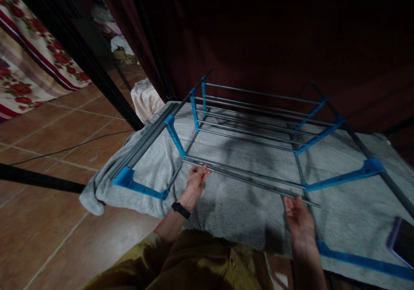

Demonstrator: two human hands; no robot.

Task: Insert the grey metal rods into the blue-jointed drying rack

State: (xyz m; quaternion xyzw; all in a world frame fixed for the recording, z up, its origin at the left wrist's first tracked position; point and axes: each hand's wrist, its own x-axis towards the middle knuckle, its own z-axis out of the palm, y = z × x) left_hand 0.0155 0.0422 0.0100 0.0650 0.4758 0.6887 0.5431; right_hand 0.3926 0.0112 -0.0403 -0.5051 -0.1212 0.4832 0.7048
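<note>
A partly assembled rack (339,173) with grey rods and blue plastic brackets lies on a grey blanket. My left hand (196,180), with a black band on its wrist, pinches a thin grey metal rod (246,180) close to its left end. Palm up, my right hand (299,216) has its fingers closed around the same rod near its right end, which sticks out past the hand. The rod's left end is at a blue bracket (175,137). Several other rods (249,124) span the far part of the rack between brackets.
Several loose grey tubes (142,141) lie along the left side of the grey blanket (233,212). A phone (403,240) is at the right edge. Black posts (80,61) stand at the left, beside tiled floor (61,221). Dark red cloth (258,40) hangs behind.
</note>
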